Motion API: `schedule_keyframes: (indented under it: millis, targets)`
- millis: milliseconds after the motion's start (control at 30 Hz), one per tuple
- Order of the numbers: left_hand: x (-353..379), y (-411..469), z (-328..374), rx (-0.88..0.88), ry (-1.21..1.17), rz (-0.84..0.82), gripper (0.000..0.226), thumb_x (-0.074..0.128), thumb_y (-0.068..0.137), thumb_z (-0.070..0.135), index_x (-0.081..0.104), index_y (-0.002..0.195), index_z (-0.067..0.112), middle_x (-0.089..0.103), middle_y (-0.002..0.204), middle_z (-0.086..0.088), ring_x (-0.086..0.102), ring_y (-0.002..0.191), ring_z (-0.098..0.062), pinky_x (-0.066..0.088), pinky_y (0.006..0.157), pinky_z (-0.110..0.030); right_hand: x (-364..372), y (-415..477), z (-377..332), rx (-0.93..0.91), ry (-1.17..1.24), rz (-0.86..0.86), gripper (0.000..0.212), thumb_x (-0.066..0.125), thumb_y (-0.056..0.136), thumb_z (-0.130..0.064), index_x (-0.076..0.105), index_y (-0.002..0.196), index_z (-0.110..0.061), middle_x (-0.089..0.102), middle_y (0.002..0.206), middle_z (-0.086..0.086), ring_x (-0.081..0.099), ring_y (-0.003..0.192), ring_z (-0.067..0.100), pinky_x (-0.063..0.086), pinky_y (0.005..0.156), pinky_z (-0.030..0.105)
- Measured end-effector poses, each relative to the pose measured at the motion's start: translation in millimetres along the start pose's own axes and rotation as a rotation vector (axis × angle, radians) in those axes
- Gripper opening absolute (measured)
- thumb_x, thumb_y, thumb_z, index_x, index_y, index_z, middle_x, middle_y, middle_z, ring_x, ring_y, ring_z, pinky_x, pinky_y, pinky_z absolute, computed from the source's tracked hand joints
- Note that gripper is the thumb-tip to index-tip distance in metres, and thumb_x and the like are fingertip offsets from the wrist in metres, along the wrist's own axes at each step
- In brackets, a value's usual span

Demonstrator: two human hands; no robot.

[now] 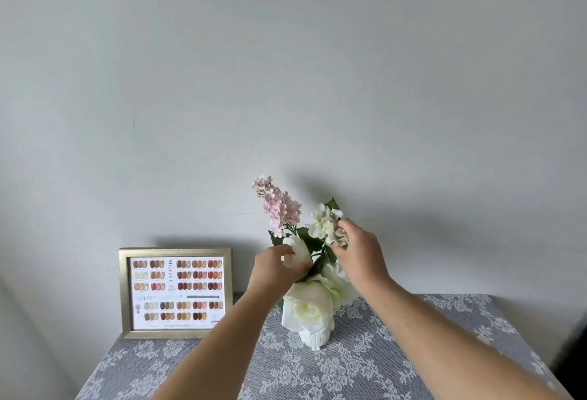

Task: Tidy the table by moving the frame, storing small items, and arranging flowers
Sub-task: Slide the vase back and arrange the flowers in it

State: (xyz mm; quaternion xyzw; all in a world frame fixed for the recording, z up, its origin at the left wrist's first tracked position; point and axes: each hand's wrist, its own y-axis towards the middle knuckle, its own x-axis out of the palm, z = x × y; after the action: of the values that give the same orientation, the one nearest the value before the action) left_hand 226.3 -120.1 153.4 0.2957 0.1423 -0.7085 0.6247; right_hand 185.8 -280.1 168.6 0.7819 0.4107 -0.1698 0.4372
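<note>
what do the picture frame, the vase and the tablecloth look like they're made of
Frame: a brushed, pale-gold metallic finish; whether wood or plastic lies underneath cannot be told. Vase: probably matte white ceramic, going by its smooth opaque surface with ribbed grooves. Tablecloth: woven grey fabric with a white lace-like floral pattern.

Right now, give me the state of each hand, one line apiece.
Left hand: closed, pinching a white bloom in the vase.
Right hand: closed, fingers gripping a small cream blossom in the same bouquet.
</note>
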Motion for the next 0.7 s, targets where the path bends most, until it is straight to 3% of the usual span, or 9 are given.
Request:
schedule_keyframes:
  millis: [100, 233, 333, 400, 467, 533, 600, 700]
  targets:
    - [-1, 2, -5, 0.01, 0.008, -0.017, 0.022, 0.06, 0.066, 0.041, 0.065, 0.077, 0.022, 0.052, 0.058, 0.001, 0.045, 0.056, -0.018, 0.037, 0.049, -0.021, 4, -8, 4, 0.015, -0.061, -0.052, 0.026, 0.067, 0.076, -0.008, 0.059, 0.1, -0.011, 0.068, 0.087, 0.01, 0.062, 0.077, 0.027, 0.049, 0.064, 0.033]
    - [7, 4, -8, 0.023, -0.027, 0.02, 0.036, 0.07, 0.061, 0.046, 0.058, 0.06, 0.012, 0.041, 0.049, 0.005, 0.031, 0.052, -0.015, 0.027, 0.044, -0.02, 14, -18, 7, 0.004, -0.128, -0.099, 0.026, 0.066, 0.077, -0.008, 0.058, 0.101, -0.013, 0.066, 0.089, 0.01, 0.06, 0.078, 0.026, 0.041, 0.061, 0.03]
    - [11, 6, -7, 0.024, -0.02, 0.03, 0.03, 0.075, 0.064, 0.044, 0.061, 0.066, 0.017, 0.052, 0.062, 0.001, 0.039, 0.058, -0.015, 0.033, 0.048, -0.021, 15, -20, 11, 0.019, -0.144, -0.111, 0.029, 0.066, 0.077, -0.007, 0.058, 0.104, -0.015, 0.067, 0.09, 0.009, 0.06, 0.078, 0.025, 0.038, 0.06, 0.027]
    - [10, 6, -7, 0.039, 0.0, 0.012, 0.025, 0.075, 0.066, 0.042, 0.064, 0.083, 0.028, 0.061, 0.078, 0.0, 0.05, 0.068, -0.014, 0.038, 0.054, -0.02, 11, -18, 12, 0.051, -0.11, -0.117, 0.032, 0.068, 0.076, -0.008, 0.058, 0.105, -0.014, 0.067, 0.091, 0.009, 0.061, 0.079, 0.026, 0.041, 0.062, 0.028]
    - [11, 6, -8, 0.043, 0.046, -0.043, 0.057, 0.078, 0.064, 0.044, 0.06, 0.113, 0.022, 0.064, 0.106, -0.002, 0.056, 0.087, -0.014, 0.041, 0.071, -0.021, 6, -13, 12, 0.093, -0.047, -0.109, 0.032, 0.069, 0.075, -0.008, 0.06, 0.105, -0.013, 0.068, 0.089, 0.01, 0.061, 0.076, 0.027, 0.044, 0.062, 0.029]
    - [12, 5, -10, 0.073, 0.087, -0.14, 0.089, 0.078, 0.06, 0.054, 0.043, 0.133, 0.017, 0.052, 0.129, -0.003, 0.053, 0.108, -0.016, 0.039, 0.087, -0.024, 1, -8, 10, 0.134, 0.01, -0.082, 0.029, 0.068, 0.074, -0.008, 0.061, 0.102, -0.013, 0.068, 0.083, 0.009, 0.058, 0.066, 0.023, 0.041, 0.057, 0.026]
    - [11, 3, -12, 0.105, 0.095, -0.268, 0.115, 0.077, 0.051, 0.063, 0.025, 0.142, 0.016, 0.036, 0.144, -0.004, 0.04, 0.127, -0.018, 0.033, 0.1, -0.027, -2, -3, 7, 0.161, 0.053, -0.069, 0.024, 0.067, 0.073, -0.008, 0.063, 0.096, -0.014, 0.065, 0.077, 0.004, 0.055, 0.059, 0.019, 0.037, 0.053, 0.023]
    - [10, 2, -17, 0.151, 0.176, -0.396, 0.133, 0.083, 0.043, 0.058, 0.007, 0.146, 0.022, 0.015, 0.153, 0.002, 0.024, 0.137, -0.016, 0.023, 0.104, -0.025, -4, -2, 4, 0.156, 0.056, -0.087, 0.02, 0.065, 0.073, -0.007, 0.064, 0.091, -0.015, 0.064, 0.074, 0.002, 0.053, 0.056, 0.017, 0.038, 0.049, 0.025]
